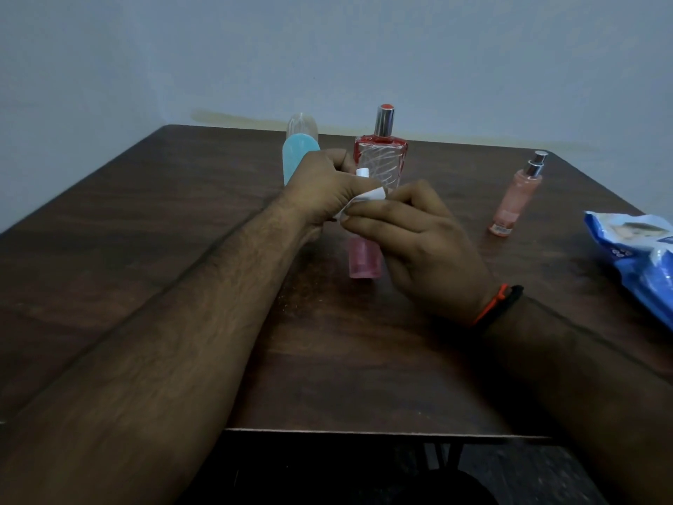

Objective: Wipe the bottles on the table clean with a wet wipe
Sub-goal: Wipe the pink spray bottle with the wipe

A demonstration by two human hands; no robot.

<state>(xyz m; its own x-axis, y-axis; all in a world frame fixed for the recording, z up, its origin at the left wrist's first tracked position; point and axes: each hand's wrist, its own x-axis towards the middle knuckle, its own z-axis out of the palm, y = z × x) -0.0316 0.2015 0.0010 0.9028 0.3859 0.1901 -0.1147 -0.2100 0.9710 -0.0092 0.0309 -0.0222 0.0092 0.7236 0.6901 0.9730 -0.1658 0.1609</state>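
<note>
A small pink bottle [364, 257] with a white cap stands at the middle of the dark wooden table [145, 231]. My left hand [324, 191] grips its upper part, near the cap. My right hand [418, 242] presses a white wet wipe [368, 198] against the bottle just under the cap. The hands hide most of the bottle's top half. Behind them stand a blue bottle [296, 154] with a clear cap and a clear rectangular perfume bottle [382, 158] with red edges and a silver cap. A slim pink spray bottle [515, 198] stands apart at the right.
A blue and white pack of wet wipes [633, 256] lies at the table's right edge. A pale wall rises behind the table's far edge. My right wrist carries an orange and black band [497, 304].
</note>
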